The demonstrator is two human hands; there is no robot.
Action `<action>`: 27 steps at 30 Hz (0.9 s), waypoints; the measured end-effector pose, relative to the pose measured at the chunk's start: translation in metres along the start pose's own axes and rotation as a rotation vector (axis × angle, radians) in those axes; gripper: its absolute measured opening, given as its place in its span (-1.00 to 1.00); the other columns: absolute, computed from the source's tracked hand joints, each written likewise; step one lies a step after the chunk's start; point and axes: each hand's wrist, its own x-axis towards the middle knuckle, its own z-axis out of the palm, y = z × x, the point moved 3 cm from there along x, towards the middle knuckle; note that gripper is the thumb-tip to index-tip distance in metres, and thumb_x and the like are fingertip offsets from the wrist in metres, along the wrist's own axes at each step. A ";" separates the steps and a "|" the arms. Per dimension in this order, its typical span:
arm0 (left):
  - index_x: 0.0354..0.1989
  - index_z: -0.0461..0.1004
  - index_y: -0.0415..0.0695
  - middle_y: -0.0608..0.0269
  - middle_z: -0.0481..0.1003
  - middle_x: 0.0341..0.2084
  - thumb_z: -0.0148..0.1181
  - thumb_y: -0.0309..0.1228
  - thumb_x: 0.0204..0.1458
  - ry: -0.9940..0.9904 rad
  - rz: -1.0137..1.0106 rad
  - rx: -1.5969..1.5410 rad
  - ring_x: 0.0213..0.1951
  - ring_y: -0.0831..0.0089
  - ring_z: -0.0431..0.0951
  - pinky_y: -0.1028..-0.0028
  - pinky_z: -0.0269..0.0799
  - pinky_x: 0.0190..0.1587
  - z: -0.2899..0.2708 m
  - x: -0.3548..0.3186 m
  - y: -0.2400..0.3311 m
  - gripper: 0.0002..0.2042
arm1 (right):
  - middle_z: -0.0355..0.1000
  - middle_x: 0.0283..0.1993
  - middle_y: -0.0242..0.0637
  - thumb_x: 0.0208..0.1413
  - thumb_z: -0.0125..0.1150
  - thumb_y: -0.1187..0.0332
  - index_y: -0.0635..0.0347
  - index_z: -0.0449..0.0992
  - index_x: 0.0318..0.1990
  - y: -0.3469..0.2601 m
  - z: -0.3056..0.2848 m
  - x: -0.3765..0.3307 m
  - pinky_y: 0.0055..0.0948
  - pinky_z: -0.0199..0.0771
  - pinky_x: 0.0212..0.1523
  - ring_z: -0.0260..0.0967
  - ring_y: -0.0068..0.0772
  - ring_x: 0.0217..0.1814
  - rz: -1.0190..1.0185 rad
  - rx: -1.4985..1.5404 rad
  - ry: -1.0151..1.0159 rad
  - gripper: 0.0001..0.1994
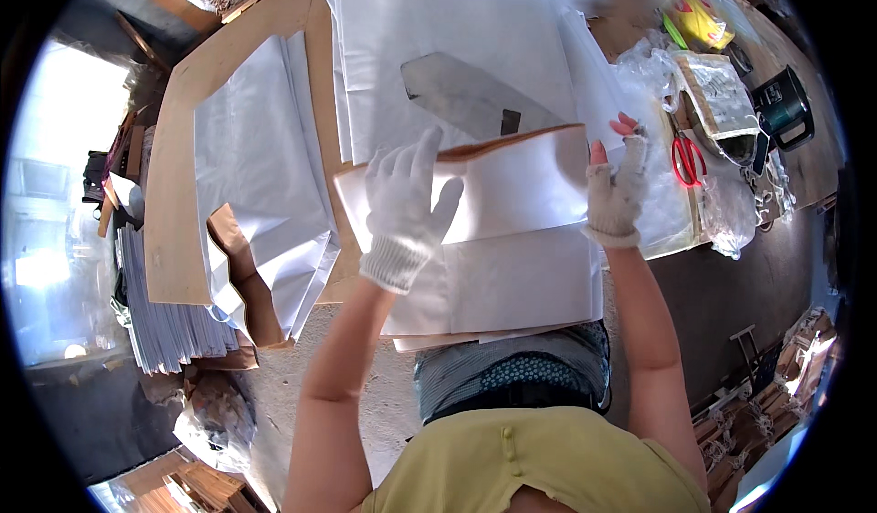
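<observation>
A white paper bag (512, 193) with a brown inner layer lies in front of me, its end folded back into a wide band. My left hand (406, 202), in a white knit glove, is over the left part of that band with fingers stretched and thumb apart. Just off the band's right end is my right hand (618, 189), gloved with bare thumb and fingertips showing, its fingers apart. Nothing shows in either hand. Beyond the fold a flat grey plate (457, 93) with an angled end and a dark slot lies on a stack of white paper bags (384, 20).
To the left, more white bags (260, 129) lie on the wooden table (174, 248), one with its brown mouth open. Red-handled scissors (685, 157), a dark mug (784, 106) and crumpled clear plastic (728, 211) are at the right. Stacked sheets (169, 307) stand left of the table.
</observation>
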 end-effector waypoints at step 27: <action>-0.07 0.62 -0.03 0.14 0.62 -0.18 0.18 -0.32 0.20 -0.770 0.372 0.075 -0.08 0.13 0.65 0.19 0.56 0.00 0.076 0.004 0.111 -0.80 | 0.55 -0.05 -0.27 0.06 0.29 0.42 0.07 0.65 -0.25 0.033 -0.046 -0.037 -0.12 0.50 0.09 0.49 -0.11 0.08 -0.149 -0.365 -0.711 -0.90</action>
